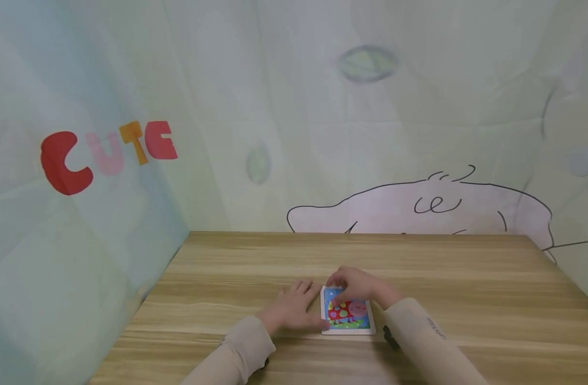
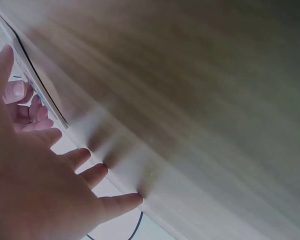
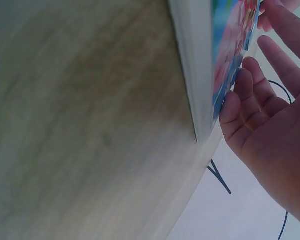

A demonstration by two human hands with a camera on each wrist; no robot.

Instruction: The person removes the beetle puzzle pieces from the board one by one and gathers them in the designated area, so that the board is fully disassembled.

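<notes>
A small picture puzzle [image 1: 363, 323] in a white-rimmed tray lies flat on the table. Its picture shows a red, spotted ladybird with a pink face on blue and green. My left hand [image 1: 296, 307] rests beside the tray's left side, fingers spread on the wood and thumb at its lower left edge. Over the upper part of the picture is my right hand [image 1: 354, 283], reaching from the right. In the right wrist view, the right hand's bent fingers [image 3: 245, 87] touch or hover close to the picture [image 3: 235, 40]. No loose piece shows between thumb and index finger.
The wood-grain table [image 1: 217, 267] meets a printed cloth backdrop [image 1: 275, 107] at its far edge. Colourful letters [image 1: 65, 163] mark the cloth on the left. Dark wrist straps [image 1: 391, 338] show at the sleeves [image 1: 419, 326].
</notes>
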